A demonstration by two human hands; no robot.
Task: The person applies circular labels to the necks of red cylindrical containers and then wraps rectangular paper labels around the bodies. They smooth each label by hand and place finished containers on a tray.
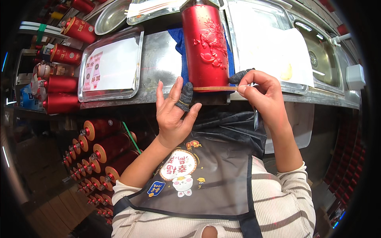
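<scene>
A red cylinder [206, 47] with a raised relief lies on a blue cloth [179, 41], one end toward me. Across that near end runs a thin gold-brown strip [212, 89], which reaches past the cylinder's right side to my right thumb. My right hand [264, 93] is pinched at the strip's end, and one of its fingers wears a dark grey knitted finger cover [240, 76]. Fingers spread, my left hand [174, 109] is at the cylinder's near left edge. A similar grey cover [185, 97] on one finger appears to touch that edge.
A metal tray [139, 71] with white paper stands left of the cylinder. White sheets [274, 55] cover the right side, beside a metal sink [323, 59]. Red cylinders [63, 84] line the far left, and several more [105, 129] are stacked below the bench's left side.
</scene>
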